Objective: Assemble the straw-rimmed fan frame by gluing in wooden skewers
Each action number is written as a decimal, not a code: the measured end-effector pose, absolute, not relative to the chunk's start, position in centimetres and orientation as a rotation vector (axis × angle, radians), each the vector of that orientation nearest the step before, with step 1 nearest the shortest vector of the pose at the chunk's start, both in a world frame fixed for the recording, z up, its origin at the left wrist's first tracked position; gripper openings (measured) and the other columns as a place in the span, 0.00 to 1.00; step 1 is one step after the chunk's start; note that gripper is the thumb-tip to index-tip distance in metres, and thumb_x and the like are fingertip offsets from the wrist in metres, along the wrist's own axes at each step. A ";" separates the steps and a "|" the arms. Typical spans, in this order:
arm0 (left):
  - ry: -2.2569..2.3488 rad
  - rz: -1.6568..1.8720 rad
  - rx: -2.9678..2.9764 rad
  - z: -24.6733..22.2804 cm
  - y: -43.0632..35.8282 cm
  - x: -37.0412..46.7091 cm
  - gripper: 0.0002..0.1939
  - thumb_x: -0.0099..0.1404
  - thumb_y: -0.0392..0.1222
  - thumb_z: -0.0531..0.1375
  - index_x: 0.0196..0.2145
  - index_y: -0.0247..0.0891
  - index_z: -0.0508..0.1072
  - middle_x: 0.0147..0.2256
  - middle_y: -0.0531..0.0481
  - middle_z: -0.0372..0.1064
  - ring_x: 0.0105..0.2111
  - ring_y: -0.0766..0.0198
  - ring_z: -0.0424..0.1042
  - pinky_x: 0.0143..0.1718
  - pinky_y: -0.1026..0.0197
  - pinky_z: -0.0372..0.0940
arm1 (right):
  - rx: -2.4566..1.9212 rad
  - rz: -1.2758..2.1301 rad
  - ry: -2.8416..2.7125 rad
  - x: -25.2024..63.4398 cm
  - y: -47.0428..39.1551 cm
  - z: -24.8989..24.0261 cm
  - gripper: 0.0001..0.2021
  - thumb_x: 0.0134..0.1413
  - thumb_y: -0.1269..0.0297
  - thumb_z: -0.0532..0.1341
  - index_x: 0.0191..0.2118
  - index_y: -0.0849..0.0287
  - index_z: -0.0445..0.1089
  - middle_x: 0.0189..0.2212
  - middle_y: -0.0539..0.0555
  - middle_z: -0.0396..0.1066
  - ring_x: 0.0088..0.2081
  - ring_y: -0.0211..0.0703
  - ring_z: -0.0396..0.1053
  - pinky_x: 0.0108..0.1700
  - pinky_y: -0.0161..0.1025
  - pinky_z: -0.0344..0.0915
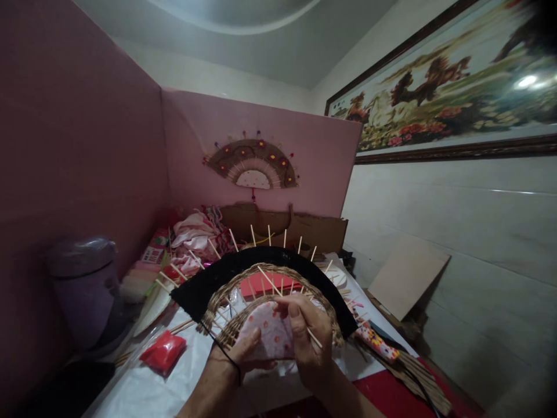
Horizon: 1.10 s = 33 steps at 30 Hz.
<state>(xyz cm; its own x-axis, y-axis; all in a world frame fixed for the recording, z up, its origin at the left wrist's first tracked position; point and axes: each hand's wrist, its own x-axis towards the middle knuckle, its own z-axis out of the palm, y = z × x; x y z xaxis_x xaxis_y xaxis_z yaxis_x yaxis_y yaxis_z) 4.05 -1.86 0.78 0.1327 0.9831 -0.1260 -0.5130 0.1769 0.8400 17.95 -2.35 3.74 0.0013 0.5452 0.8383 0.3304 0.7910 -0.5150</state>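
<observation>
A half-round fan has an outer band of black cloth (256, 257), rings of twisted brown cord (237, 320) and thin wooden sticks jutting past its rim. White cloth with orange-red spots (266, 331) covers its base. My left hand (232, 363) grips that base from the lower left, thumb on the cloth. Pinched in my right hand (310, 334) is a loose wooden stick (270, 280), slanting across the fan's face, its lower end showing below my fingers. The fingers under the base are hidden.
A finished-looking fan (252, 165) hangs on the pink panel ahead. Red material in a clear bag (163, 351) lies left on the white-covered table. Crumpled pink cloth (195, 232) is piled behind. Corrugated cardboard (409, 377) and a flower-patterned piece (378, 342) lie right. A bin (82, 284) stands left.
</observation>
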 end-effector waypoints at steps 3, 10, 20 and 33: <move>0.802 1.227 0.737 0.8 -1.8 4.0 0.34 0.40 0.48 0.71 0.45 0.33 0.73 0.38 0.36 0.75 0.32 0.46 0.75 0.23 0.55 0.70 | -0.766 0.319 -1.444 17.8 -2.0 3.6 0.15 0.63 0.63 0.48 0.36 0.59 0.71 0.27 0.53 0.72 0.28 0.39 0.69 0.31 0.36 0.65; 0.834 1.256 0.733 0.7 -1.7 4.2 0.37 0.36 0.49 0.72 0.45 0.32 0.72 0.37 0.37 0.76 0.32 0.45 0.75 0.21 0.55 0.70 | -0.799 0.570 -1.093 17.6 -0.8 3.5 0.17 0.60 0.53 0.53 0.34 0.62 0.72 0.23 0.54 0.74 0.24 0.40 0.71 0.27 0.36 0.67; 0.788 1.225 0.700 -0.6 -0.9 3.8 0.38 0.40 0.48 0.71 0.48 0.29 0.69 0.38 0.33 0.74 0.33 0.43 0.75 0.22 0.53 0.69 | -0.670 0.691 -0.874 18.7 0.1 4.0 0.19 0.57 0.51 0.55 0.29 0.63 0.72 0.21 0.53 0.73 0.20 0.40 0.70 0.21 0.34 0.63; 0.794 1.221 0.759 0.0 -1.3 3.9 0.34 0.40 0.48 0.71 0.46 0.31 0.71 0.37 0.37 0.76 0.31 0.48 0.75 0.21 0.56 0.70 | -0.722 0.684 -1.047 18.0 -0.5 3.8 0.16 0.58 0.53 0.56 0.33 0.62 0.73 0.24 0.53 0.74 0.24 0.39 0.70 0.24 0.33 0.64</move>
